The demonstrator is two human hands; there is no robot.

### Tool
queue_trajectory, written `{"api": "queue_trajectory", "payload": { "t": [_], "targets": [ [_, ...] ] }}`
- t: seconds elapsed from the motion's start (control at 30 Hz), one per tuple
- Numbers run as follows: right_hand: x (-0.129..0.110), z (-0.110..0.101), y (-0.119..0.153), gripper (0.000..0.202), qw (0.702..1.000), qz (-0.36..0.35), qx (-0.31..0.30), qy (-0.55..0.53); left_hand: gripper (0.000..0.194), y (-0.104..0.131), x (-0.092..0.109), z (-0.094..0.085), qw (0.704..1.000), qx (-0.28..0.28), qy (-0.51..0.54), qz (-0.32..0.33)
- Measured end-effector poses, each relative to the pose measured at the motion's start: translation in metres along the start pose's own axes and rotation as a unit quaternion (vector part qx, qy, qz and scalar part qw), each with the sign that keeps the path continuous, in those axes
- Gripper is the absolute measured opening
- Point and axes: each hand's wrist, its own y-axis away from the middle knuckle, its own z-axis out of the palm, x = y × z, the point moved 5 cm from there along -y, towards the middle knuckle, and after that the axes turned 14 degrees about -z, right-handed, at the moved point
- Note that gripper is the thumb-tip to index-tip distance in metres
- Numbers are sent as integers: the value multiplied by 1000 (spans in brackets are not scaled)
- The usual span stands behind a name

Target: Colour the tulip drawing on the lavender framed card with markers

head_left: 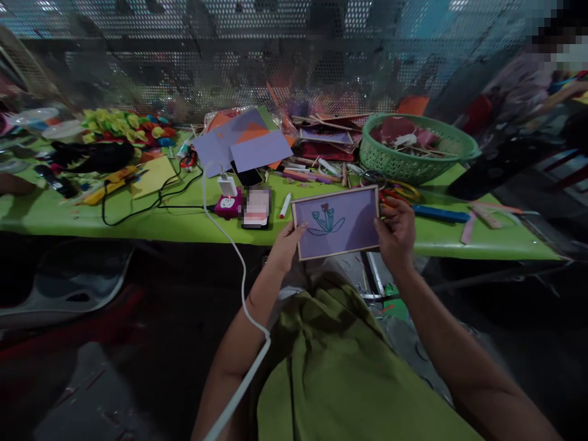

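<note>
Between my hands is a purple card with a thin pale wooden frame (pixel 358 223), bearing a drawing of flowers in green with a red bloom. My left hand (pixel 285 246) grips its left edge, thumb on the front. The right edge is pinched by my right hand (pixel 397 233), its fingers partly behind the card. It is held tilted at the front edge of the green table (pixel 138 222). Left of the card lies a white marker with a red tip (pixel 285 206). A blue tool or strip (pixel 441 214) lies just right of my right hand.
A green basket (pixel 416 147) of scraps stands at the back right. Purple paper sheets (pixel 261 150) and several markers lie behind the card. A purple power socket (pixel 228 204) has a white charger, its cable (pixel 243 275) hanging across my left arm. A person (pixel 519 104) is at far right.
</note>
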Motion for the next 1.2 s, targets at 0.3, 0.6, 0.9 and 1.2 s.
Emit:
{"api": "queue_trajectory", "payload": {
  "t": [0.3,0.6,0.9,1.2],
  "targets": [
    [-12,72,-63,15,979,-62,-192,22,52,61,18,-74,992,98,60,44],
    [-75,214,-71,21,780,-259,-546,161,53,81,32,-106,984,158,62,58],
    [-39,148,-107,11,861,-177,-410,245,42,42,35,-94,986,133,85,62],
    [-33,-22,-97,10,980,-17,79,-185,26,-33,45,-13,999,-3,34,30]
  ]
}}
